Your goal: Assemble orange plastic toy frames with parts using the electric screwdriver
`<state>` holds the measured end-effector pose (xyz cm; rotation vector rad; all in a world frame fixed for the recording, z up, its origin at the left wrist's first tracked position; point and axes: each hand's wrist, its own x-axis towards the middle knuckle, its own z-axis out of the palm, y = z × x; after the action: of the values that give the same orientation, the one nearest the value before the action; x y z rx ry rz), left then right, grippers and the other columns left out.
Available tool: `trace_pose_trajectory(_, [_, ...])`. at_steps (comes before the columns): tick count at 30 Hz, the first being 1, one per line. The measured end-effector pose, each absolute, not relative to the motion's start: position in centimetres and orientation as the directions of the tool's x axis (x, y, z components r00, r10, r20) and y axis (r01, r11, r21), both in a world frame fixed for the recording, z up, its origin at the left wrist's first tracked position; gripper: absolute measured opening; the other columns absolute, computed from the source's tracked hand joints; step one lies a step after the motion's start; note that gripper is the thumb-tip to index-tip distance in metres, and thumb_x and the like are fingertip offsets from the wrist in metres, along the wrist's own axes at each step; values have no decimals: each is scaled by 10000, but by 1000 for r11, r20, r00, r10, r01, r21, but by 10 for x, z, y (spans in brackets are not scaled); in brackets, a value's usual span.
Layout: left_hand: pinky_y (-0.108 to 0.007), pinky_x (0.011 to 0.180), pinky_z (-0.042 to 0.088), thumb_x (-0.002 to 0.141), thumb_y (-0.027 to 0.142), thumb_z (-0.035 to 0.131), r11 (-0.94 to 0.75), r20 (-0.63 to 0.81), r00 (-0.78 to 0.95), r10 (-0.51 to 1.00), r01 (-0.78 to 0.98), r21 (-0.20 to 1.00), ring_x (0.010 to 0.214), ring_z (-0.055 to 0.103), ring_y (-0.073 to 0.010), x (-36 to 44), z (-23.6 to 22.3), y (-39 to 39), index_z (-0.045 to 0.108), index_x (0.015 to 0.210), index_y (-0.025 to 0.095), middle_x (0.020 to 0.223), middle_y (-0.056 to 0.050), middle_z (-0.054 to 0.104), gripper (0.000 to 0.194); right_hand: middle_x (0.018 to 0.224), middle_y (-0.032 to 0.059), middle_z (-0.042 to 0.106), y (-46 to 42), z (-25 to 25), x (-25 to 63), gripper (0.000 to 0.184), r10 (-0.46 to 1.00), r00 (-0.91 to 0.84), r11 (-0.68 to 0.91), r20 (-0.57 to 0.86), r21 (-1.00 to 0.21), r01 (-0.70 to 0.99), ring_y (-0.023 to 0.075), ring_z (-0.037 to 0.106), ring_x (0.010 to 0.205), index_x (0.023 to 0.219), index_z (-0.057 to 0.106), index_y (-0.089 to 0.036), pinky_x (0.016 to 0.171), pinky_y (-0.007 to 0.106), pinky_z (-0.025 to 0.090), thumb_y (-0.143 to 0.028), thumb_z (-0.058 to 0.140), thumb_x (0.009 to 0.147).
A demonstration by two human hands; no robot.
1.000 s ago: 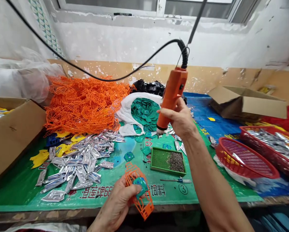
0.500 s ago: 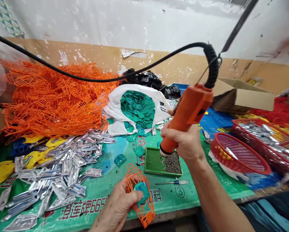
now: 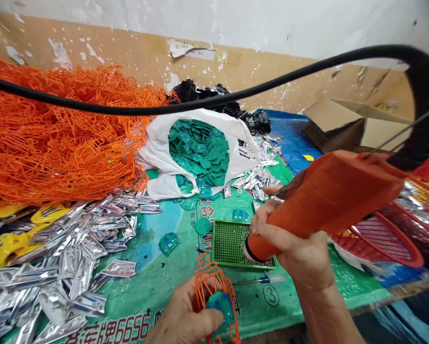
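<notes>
My right hand (image 3: 300, 248) is wrapped round an orange electric screwdriver (image 3: 318, 200), tilted with its pale nose down at the small screws in the green perforated tray (image 3: 224, 242). The nose hides most of those screws. Low in the middle, my left hand (image 3: 189, 310) pinches an orange plastic frame (image 3: 209, 272) with a teal plastic piece (image 3: 222, 308) laid on it, the thumb pressing on the teal piece. A hand screwdriver (image 3: 261, 280) with a clear handle lies just in front of the tray. Loose teal pieces (image 3: 169, 243) rest left of the tray.
A white bag (image 3: 157, 157) holds many teal pieces. To the left are heaps of orange frames (image 3: 57, 138) and shiny metal plates (image 3: 81, 258). Red baskets (image 3: 382, 239) and a cardboard box (image 3: 343, 122) stand right. A black cable (image 3: 214, 101) crosses in front.
The electric screwdriver has come down and tilted further, its nose now in the screw tray. My left hand still holds the frame and teal piece, slightly lower in view. The view has shifted.
</notes>
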<state>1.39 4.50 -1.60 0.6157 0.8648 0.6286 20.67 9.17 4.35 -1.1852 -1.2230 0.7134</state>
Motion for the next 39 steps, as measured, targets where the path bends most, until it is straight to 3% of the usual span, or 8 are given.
trace_pose_trajectory(8, [-331,767,462,589,184,679,680,-510,535,674,-177,712,839,638,-256,13,-16,46,744,867,208,827,-32,714,286,654,-15,563,96,44,208,157,920,269,259,285,-958,126,179,591,677,684,583,-225,684,404,536,-257,735,709])
trace_pose_trajectory(19, [-239,629,391,590,164,709,688,-537,502,678,-174,705,640,550,-139,10,-22,44,701,738,185,702,19,658,150,683,-3,594,95,42,210,143,899,319,254,301,-950,182,188,602,666,783,609,-226,666,405,532,-242,729,708])
trace_pose_trajectory(25, [-264,659,409,592,208,731,674,-529,505,682,-154,722,696,585,-176,8,-29,43,707,793,191,746,1,675,203,666,-10,598,96,41,210,147,901,316,260,298,-953,157,178,602,668,738,583,-218,674,394,528,-213,727,708])
trace_pose_trajectory(34, [-256,664,384,609,232,724,677,-515,529,674,-166,717,679,526,-140,8,-28,42,657,782,169,743,11,631,196,666,-36,597,96,41,207,172,908,302,271,290,-957,104,151,580,620,798,587,-230,693,388,521,-189,728,708])
trace_pose_trajectory(39, [-305,757,433,636,291,750,662,-499,518,695,-189,725,798,594,-204,8,-25,39,678,880,174,806,-19,667,281,658,-14,592,94,43,207,155,886,342,284,312,-950,131,180,596,668,742,601,-226,699,411,531,-215,746,689])
